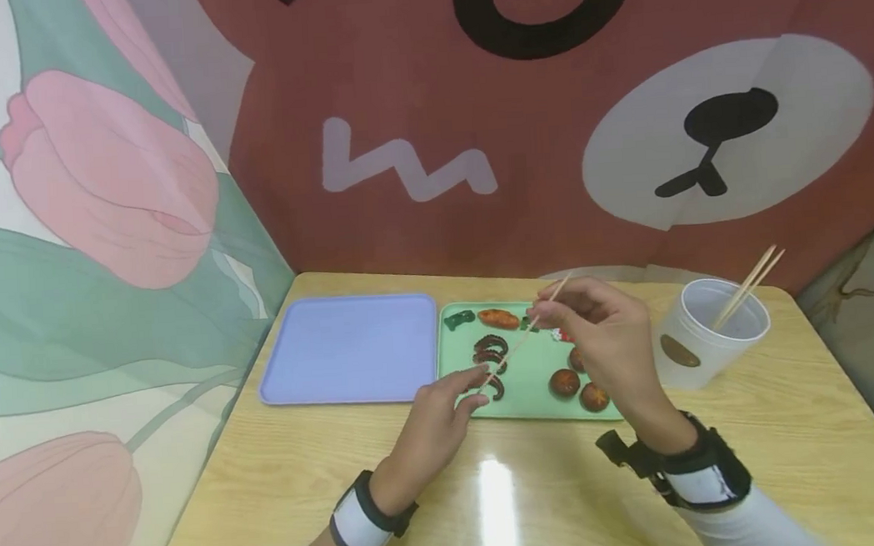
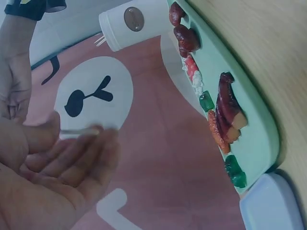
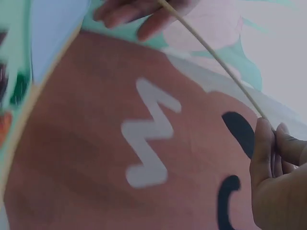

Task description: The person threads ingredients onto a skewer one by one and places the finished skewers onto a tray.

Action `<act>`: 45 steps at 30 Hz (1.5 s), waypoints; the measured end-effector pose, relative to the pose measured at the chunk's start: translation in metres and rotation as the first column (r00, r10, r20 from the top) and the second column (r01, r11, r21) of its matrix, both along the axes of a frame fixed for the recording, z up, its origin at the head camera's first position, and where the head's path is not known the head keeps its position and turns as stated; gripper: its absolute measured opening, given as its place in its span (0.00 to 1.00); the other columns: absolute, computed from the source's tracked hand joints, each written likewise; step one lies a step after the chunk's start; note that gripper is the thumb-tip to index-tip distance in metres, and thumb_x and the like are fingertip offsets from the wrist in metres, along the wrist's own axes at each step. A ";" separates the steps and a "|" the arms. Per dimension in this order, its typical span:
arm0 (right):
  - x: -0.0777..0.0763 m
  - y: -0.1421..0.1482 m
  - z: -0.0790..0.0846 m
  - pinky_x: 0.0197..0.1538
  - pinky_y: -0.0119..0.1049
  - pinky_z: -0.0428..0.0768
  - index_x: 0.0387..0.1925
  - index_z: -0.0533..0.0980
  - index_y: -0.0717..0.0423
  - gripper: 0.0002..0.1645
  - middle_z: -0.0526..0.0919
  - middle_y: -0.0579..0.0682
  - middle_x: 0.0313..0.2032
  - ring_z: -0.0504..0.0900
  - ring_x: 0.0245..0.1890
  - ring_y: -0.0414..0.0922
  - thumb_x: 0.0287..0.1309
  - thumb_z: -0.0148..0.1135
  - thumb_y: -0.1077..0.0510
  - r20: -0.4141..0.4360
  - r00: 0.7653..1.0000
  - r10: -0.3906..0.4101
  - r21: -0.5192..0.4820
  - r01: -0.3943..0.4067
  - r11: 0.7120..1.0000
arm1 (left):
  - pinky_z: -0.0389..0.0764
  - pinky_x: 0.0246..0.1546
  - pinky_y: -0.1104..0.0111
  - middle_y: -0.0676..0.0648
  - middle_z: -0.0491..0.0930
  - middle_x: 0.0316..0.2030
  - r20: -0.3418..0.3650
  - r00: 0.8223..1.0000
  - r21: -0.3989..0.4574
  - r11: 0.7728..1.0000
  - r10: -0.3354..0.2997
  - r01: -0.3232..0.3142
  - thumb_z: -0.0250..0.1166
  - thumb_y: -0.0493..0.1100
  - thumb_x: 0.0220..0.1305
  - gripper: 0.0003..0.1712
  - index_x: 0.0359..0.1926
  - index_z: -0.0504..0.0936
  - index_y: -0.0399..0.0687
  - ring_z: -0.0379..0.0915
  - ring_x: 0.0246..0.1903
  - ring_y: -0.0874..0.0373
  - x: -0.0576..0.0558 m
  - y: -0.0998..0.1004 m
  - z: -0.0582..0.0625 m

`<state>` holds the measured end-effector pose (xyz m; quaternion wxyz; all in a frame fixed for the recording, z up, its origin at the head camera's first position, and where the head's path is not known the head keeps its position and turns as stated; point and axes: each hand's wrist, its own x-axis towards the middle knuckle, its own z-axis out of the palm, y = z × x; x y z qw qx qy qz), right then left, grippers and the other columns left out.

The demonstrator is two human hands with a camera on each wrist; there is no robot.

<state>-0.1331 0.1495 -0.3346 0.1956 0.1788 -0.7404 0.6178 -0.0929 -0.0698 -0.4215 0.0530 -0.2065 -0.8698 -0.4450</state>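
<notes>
A thin wooden skewer [image 1: 520, 345] slants between both hands above the green tray [image 1: 531, 409]. My left hand [image 1: 433, 428] pinches its lower end between thumb and fingers. Higher up, the thumb and fingertips of my right hand [image 1: 612, 337] pinch the other end; the right wrist view shows the bare skewer [image 3: 216, 57] between the hands. Dark, ridged, curved food pieces [image 1: 491, 342] lie under the skewer. Round brown mushrooms [image 1: 564, 384] are on the tray's right side, partly hidden by my right hand. An orange-brown piece [image 1: 498, 318] and a green piece [image 1: 459, 319] lie along the back.
A pale blue tray [image 1: 352, 353] adjoins the green one on the left. At the right stands a white tub [image 1: 701, 357] with wooden sticks [image 1: 746, 287] leaning out. A red and white piece [image 2: 193, 74] shows in the left wrist view. Patterned walls rise behind and left of the table.
</notes>
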 end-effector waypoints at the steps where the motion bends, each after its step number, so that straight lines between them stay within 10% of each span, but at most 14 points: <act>1: 0.000 -0.003 -0.002 0.37 0.30 0.87 0.36 0.83 0.63 0.05 0.89 0.44 0.34 0.90 0.32 0.39 0.58 0.73 0.67 0.032 0.999 0.014 -0.011 -0.013 1.000 | 0.85 0.56 0.64 0.44 0.88 0.51 -0.003 1.000 -0.005 1.000 0.008 -0.008 0.65 0.40 0.68 0.19 0.58 0.83 0.41 0.86 0.52 0.54 0.001 -0.001 0.000; 8: -0.010 -0.015 -0.014 0.49 0.36 0.88 0.44 0.83 0.64 0.11 0.90 0.48 0.39 0.91 0.38 0.42 0.61 0.71 0.62 0.148 0.984 0.103 -0.061 -0.095 0.994 | 0.85 0.35 0.80 0.45 0.89 0.30 -0.052 0.995 0.002 0.997 0.080 -0.080 0.66 0.32 0.66 0.04 0.38 0.87 0.38 0.87 0.30 0.60 0.004 -0.011 -0.001; 12: -0.020 -0.023 -0.040 0.49 0.34 0.88 0.51 0.84 0.56 0.14 0.91 0.51 0.43 0.91 0.42 0.44 0.64 0.69 0.59 0.175 0.983 0.055 0.204 -0.091 0.975 | 0.84 0.31 0.81 0.44 0.88 0.27 -0.058 0.986 0.060 0.986 0.157 -0.153 0.66 0.28 0.64 0.03 0.35 0.87 0.35 0.85 0.26 0.60 0.008 -0.020 0.000; 14: -0.025 -0.031 -0.062 0.45 0.37 0.88 0.50 0.84 0.55 0.13 0.90 0.52 0.45 0.90 0.42 0.47 0.64 0.69 0.60 0.123 0.992 0.023 0.465 -0.078 0.882 | 0.84 0.30 0.80 0.44 0.87 0.27 -0.054 0.980 0.090 0.978 0.193 -0.188 0.67 0.28 0.64 0.03 0.35 0.87 0.34 0.85 0.25 0.60 0.009 -0.024 0.001; 18: -0.030 -0.046 -0.111 0.38 0.42 0.88 0.47 0.85 0.56 0.15 0.87 0.53 0.45 0.86 0.45 0.51 0.57 0.74 0.61 -0.047 0.998 0.034 0.839 0.021 0.544 | 0.85 0.28 0.78 0.44 0.87 0.25 -0.039 0.972 0.118 0.967 0.231 -0.225 0.67 0.28 0.63 0.03 0.35 0.86 0.34 0.84 0.24 0.60 0.013 -0.030 0.004; 22: -0.031 -0.054 -0.144 0.39 0.41 0.88 0.47 0.84 0.59 0.19 0.85 0.53 0.45 0.84 0.49 0.53 0.51 0.77 0.64 -0.071 0.997 0.039 0.906 0.048 0.421 | 0.85 0.28 0.77 0.45 0.87 0.25 -0.023 0.974 0.127 0.967 0.226 -0.222 0.67 0.28 0.64 0.03 0.34 0.86 0.35 0.84 0.24 0.61 0.016 -0.034 0.005; 36: -0.032 -0.064 -0.174 0.45 0.38 0.87 0.41 0.82 0.61 0.14 0.85 0.56 0.47 0.83 0.46 0.53 0.51 0.71 0.72 -0.180 0.976 0.121 0.941 0.135 0.311 | 0.85 0.27 0.77 0.46 0.86 0.23 -0.013 0.968 0.147 0.958 0.250 -0.245 0.66 0.27 0.64 0.04 0.33 0.86 0.36 0.84 0.24 0.63 0.022 -0.041 0.003; 45: -0.033 -0.066 -0.179 0.37 0.40 0.88 0.40 0.82 0.58 0.11 0.88 0.53 0.42 0.85 0.45 0.51 0.54 0.73 0.66 -0.216 0.972 0.094 0.927 0.174 0.334 | 0.84 0.27 0.78 0.46 0.86 0.23 -0.011 0.968 0.135 0.960 0.251 -0.247 0.66 0.27 0.63 0.04 0.33 0.86 0.36 0.83 0.24 0.64 0.022 -0.041 0.003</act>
